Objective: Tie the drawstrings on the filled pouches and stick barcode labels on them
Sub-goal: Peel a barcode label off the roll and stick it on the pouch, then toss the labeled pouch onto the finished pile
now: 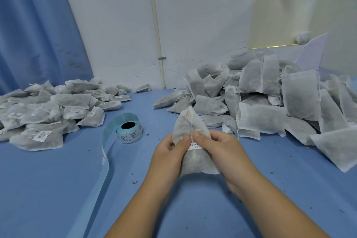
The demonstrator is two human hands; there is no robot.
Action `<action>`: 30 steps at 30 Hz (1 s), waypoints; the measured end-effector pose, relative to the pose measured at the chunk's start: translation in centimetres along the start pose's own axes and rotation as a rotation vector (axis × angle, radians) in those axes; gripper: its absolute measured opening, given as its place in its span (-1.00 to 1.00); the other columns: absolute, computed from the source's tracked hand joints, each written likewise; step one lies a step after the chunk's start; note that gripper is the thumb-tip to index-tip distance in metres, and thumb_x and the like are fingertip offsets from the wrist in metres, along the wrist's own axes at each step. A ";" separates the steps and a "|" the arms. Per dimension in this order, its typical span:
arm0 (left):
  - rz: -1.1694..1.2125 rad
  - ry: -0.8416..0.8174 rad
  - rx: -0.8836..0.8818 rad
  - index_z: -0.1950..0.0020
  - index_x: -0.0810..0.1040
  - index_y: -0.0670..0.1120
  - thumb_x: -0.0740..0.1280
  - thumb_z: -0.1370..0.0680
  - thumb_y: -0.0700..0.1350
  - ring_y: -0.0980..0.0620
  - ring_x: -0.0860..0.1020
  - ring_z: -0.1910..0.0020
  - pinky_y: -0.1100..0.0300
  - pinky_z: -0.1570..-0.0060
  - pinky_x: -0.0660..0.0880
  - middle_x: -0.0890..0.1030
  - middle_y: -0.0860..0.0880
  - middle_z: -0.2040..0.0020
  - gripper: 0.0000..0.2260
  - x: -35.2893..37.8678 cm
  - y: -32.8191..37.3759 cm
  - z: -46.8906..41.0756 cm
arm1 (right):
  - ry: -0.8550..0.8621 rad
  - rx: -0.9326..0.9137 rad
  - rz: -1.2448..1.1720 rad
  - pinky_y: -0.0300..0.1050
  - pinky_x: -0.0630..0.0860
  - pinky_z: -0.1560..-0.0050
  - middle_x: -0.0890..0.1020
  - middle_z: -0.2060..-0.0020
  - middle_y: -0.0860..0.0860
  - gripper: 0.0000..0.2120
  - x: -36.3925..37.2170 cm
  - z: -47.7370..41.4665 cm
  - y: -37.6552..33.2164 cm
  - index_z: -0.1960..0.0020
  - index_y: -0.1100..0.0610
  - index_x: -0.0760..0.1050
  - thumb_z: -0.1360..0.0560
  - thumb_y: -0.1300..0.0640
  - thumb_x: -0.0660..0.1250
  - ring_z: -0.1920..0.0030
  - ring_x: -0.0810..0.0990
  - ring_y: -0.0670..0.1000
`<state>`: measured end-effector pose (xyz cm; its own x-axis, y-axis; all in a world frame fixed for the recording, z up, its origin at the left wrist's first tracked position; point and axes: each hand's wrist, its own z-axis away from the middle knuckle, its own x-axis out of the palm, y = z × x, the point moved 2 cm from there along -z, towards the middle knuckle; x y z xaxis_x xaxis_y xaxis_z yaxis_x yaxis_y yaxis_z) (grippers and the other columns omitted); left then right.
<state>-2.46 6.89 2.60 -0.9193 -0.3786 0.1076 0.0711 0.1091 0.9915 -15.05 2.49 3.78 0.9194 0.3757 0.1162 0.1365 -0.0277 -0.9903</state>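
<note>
In the head view, the person holds one filled pouch upright at the middle of the frame, over the blue table. The left hand curls its fingers round the pouch's left flank and the right hand round its right. Both thumbs meet on the front face and press beside a small white label, probably to smooth it down so that it sticks.

The drawstring runs up from the thumbs to the gathered neck; whether it is knotted is hard to tell.

The label roll sits at ten o'clock from the hands, within easy reach. Its blue backing strip trails toward seven o'clock.

A labelled pile lies at nine to ten o'clock. A bigger heap with no visible labels lies at one to two o'clock, which seemingly keeps finished pouches apart from those still waiting.
</note>
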 end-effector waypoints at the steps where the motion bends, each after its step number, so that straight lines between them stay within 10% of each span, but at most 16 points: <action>1: 0.000 0.033 -0.001 -0.04 0.64 -0.13 0.38 -0.56 -0.07 -0.14 0.68 0.03 -0.07 -0.02 0.58 0.70 -0.19 0.02 -0.85 -0.1 0.0 0.0 | -0.045 0.009 0.019 0.04 0.62 0.02 0.73 0.14 0.10 -0.84 0.1 0.0 0.1 0.04 0.15 0.66 -0.48 0.07 0.44 0.09 0.72 0.10; 7: -0.015 0.147 0.004 0.05 0.64 -0.14 0.31 -0.60 0.00 -0.03 0.66 0.19 0.01 0.13 0.57 0.71 -0.16 0.13 -0.77 -0.4 -0.2 -0.2 | -0.235 0.056 0.052 -0.14 0.63 0.06 0.73 0.09 0.06 -0.86 0.7 0.4 0.0 -0.02 0.12 0.65 -0.46 0.20 0.45 0.05 0.71 0.03; 13: -0.053 -0.012 -0.042 -0.03 0.63 -0.08 0.34 -0.58 0.03 0.05 0.63 0.33 0.21 0.44 0.48 0.69 -0.05 0.22 -0.80 -0.5 0.0 0.0 | -0.050 0.072 -0.024 0.03 0.57 0.00 0.72 0.10 0.16 -0.86 0.1 0.0 -0.2 0.00 0.20 0.64 -0.48 0.17 0.40 0.09 0.70 0.12; 22: -0.239 -0.206 -0.078 -0.17 0.57 -0.01 0.35 -0.29 -0.07 -0.07 0.67 -0.05 -0.12 -0.06 0.62 0.69 -0.07 -0.07 -0.57 -3.8 4.2 -0.2 | -0.089 0.081 -0.143 -0.15 0.48 0.26 0.71 0.11 0.15 -0.84 2.4 -0.3 -0.6 0.00 0.16 0.65 -0.53 0.15 0.31 0.21 0.64 0.01; 30: -0.104 -0.071 -0.017 -0.25 0.51 -0.04 0.38 -0.57 -0.14 -0.05 0.67 0.21 0.13 0.30 0.56 0.70 -0.14 -0.01 -0.74 -11.2 6.6 -1.9 | -0.263 0.064 0.005 -0.19 0.47 0.35 0.71 0.23 0.07 -0.89 9.2 -2.5 -2.1 0.05 0.09 0.65 -0.49 0.10 0.38 0.30 0.64 -0.03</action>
<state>9.01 10.05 8.12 -0.9472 -0.3205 -0.0004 -0.0197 0.0569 0.9982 -5.92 3.75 7.08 0.7915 0.6037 0.0954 0.1006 0.0253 -0.9946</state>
